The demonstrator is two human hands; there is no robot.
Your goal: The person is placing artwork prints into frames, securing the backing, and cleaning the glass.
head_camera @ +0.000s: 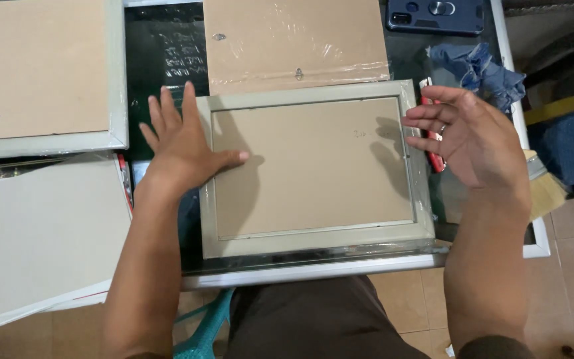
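Frame (pixel 313 169) lies back-up, long axis along the table's (pixel 300 271) near edge, left hand (pixel 184 143) flat on it, right hand (pixel 473 136) open, released.

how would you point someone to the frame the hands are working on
Start at the glass table: three frames lie face down. The frame sits at the near edge, centred, with the left hand flat on its left side and the right hand hovering at its right. Unlike the others, its brown back has no hanging hook.
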